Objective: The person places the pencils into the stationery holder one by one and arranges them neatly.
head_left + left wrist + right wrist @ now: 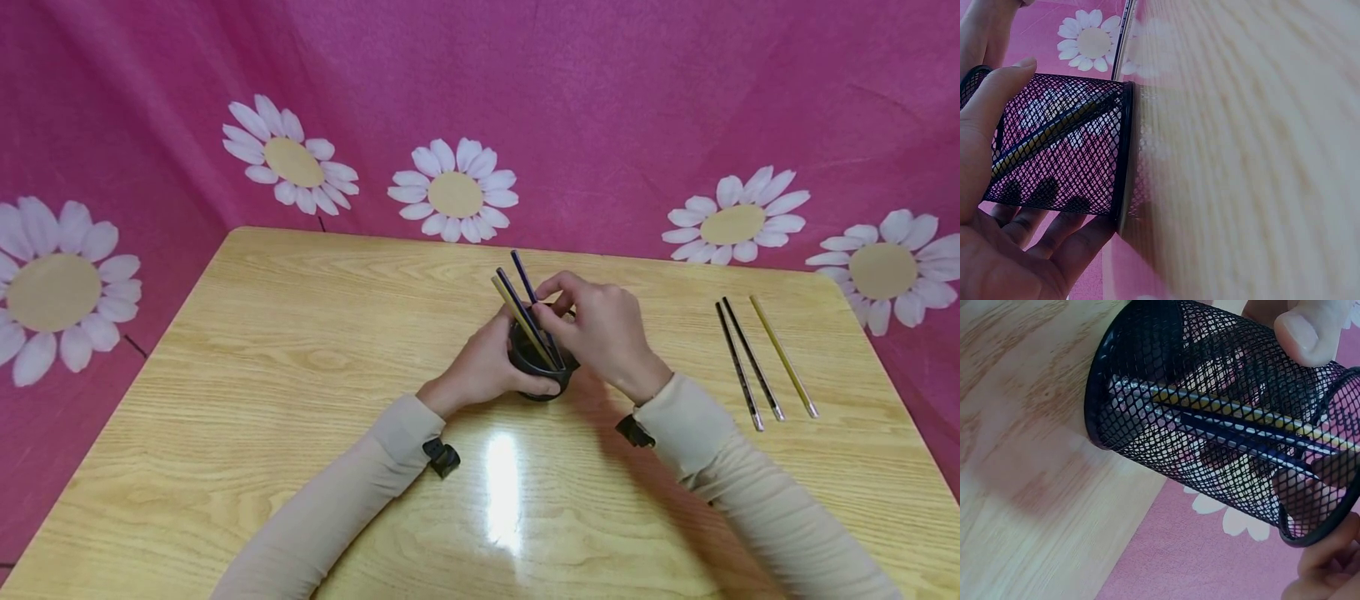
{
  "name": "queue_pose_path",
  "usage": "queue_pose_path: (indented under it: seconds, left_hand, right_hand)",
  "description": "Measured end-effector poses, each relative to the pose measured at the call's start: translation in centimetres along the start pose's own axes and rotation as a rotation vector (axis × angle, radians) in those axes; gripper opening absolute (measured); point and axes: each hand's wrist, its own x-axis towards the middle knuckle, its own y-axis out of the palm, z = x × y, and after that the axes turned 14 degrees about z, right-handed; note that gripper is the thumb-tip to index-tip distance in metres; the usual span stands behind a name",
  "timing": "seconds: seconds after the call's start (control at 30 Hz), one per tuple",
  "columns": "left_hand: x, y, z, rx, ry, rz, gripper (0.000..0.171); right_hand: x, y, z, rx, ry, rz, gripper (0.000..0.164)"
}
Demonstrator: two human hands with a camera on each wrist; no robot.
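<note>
My left hand (pixel 483 367) grips a black mesh pencil cup (pixel 534 392) on the table, its thumb near the rim and its other fingers around the far side. In the left wrist view the cup (pixel 1054 187) stands with its base at the table surface. A yellow pencil (pixel 505 293) and a dark blue pencil (pixel 501 272) lean together inside it. Over the opening, my right hand (pixel 607 329) pinches another dark blue pencil (pixel 519 265) between thumb and fingers, its lower part inside the cup. The right wrist view shows the pencils' lower ends (pixel 1147 400) through the mesh.
To the right on the wooden table (pixel 300 333) lie two black pencils (pixel 738 358) and a yellow pencil (pixel 783 354), side by side. A pink cloth (pixel 585 108) with white flowers hangs behind the table and along its sides.
</note>
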Motion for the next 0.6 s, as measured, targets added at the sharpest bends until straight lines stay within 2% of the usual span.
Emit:
queue_pose_path:
  seconds: [0.6]
  left_hand:
    - [-0.01, -0.08, 0.08, 0.002, -0.019, 0.006, 0.101]
  right_hand:
    - [0.32, 0.25, 0.37, -0.023, 0.018, 0.033, 0.015]
